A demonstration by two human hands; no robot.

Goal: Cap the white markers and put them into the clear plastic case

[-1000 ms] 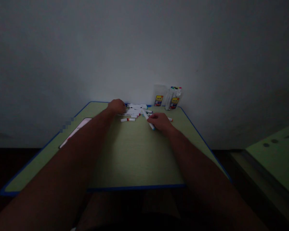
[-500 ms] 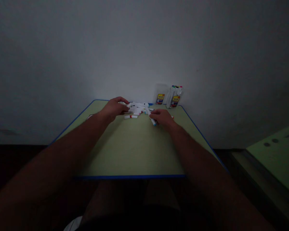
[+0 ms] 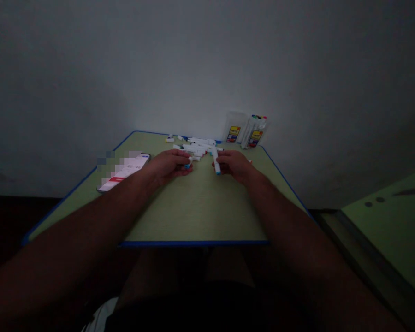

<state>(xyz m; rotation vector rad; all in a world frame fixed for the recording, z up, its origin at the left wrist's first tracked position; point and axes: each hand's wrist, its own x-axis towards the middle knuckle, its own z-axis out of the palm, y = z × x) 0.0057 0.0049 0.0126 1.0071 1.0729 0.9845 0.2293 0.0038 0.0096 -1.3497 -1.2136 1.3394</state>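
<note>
My right hand [image 3: 232,163] is closed on a white marker [image 3: 216,161] with a blue lower end, held tilted slightly from upright. Between the fingertips of my left hand [image 3: 173,165] is a small white and blue marker cap [image 3: 189,163], partly hidden by the fingers. A gap of bare tabletop separates the two hands. Just beyond them, a loose pile of white markers [image 3: 197,147] lies across the back of the table. Several loose caps [image 3: 169,139] lie at the pile's left end.
A phone [image 3: 127,171] with a lit screen lies on the left of the blue-edged table [image 3: 197,216]. At the back right stand a clear plastic case [image 3: 234,127] and another case holding markers [image 3: 256,133], near the wall [image 3: 193,69].
My left hand has come back from the pile towards my right hand with the cap in its fingers. The marker in my right hand is now more upright. The view has shifted, showing the phone.
</note>
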